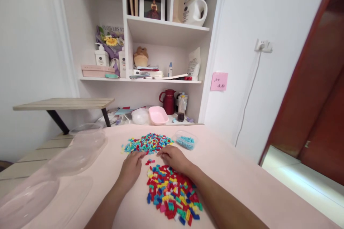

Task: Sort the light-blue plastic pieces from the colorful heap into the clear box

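Observation:
A heap of small toy building bricks (150, 142), mostly turquoise, red and yellow, lies ahead of both hands in the head view. My left hand (131, 167) rests at its near left edge, fingers stretched toward a few red bricks; it grips nothing that I can see. On the other side, my right hand (173, 156) touches the heap's near right edge with fingers slightly bent and apart. Between the hands are a few loose red and pink bricks (149, 162). A second pile of larger multicoloured bricks (172, 195) spreads under and beside my right forearm.
Behind my right hand stands a clear plastic tub (195, 139) of light-blue bricks. Clear plastic containers (71, 159) line the pink table's left side. A pink basin (158, 115), a red jug (168, 102) and a bottle (182, 108) stand at the back below shelves (166, 23).

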The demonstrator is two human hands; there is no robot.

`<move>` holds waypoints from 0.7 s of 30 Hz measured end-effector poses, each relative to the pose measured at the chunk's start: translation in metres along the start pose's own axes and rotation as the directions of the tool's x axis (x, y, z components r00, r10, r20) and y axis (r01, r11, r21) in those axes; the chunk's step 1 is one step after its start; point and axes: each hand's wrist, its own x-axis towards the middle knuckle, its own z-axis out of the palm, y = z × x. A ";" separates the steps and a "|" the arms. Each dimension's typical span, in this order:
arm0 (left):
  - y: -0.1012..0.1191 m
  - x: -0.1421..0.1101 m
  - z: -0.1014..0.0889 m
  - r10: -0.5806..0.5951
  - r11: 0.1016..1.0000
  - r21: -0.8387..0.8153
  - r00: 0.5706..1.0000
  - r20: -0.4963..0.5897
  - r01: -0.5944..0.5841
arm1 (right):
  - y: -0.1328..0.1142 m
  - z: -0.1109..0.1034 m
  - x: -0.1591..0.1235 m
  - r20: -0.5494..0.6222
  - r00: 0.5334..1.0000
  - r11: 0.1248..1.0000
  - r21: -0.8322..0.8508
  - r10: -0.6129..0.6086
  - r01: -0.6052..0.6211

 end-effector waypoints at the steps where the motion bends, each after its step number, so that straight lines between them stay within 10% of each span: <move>1: 0.000 0.000 0.000 0.005 1.000 -0.008 1.000 0.006 -0.005 | -0.002 0.000 -0.001 0.009 1.000 1.000 -0.026 -0.012 0.012; 21: 0.008 -0.005 -0.005 0.043 0.993 -0.114 0.998 0.037 -0.039 | -0.014 -0.001 -0.005 0.100 0.984 0.989 0.002 -0.150 0.151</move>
